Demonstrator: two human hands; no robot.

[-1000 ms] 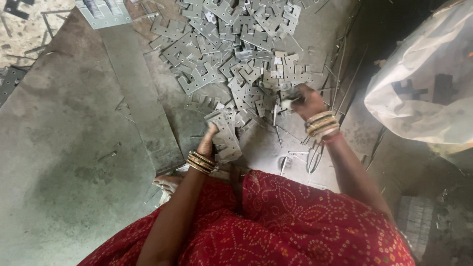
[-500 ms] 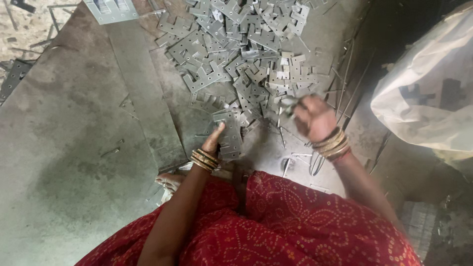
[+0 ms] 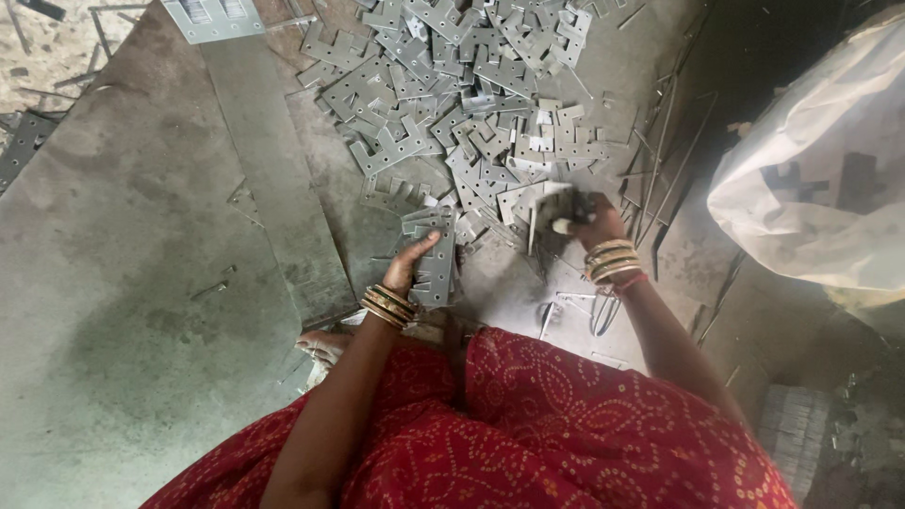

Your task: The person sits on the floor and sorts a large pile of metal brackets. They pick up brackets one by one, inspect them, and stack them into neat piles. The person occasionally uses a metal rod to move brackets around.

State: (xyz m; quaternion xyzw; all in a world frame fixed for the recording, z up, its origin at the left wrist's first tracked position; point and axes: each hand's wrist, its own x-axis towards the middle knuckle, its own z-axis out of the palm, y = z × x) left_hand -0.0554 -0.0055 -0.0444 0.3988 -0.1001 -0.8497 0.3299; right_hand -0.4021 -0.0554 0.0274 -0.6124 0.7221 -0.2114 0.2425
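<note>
Grey concrete floor [image 3: 123, 311], bare along its left edge; flat metal plates [image 3: 471, 104] were heaped at the far edge. Left hand [image 3: 407, 269] had its grip closed on a plate stack [image 3: 434, 259] near her knees. Right hand [image 3: 594, 221] gripped loose plates [image 3: 542, 207]. White sack [image 3: 811, 179] lay right, contents unclear.
</note>
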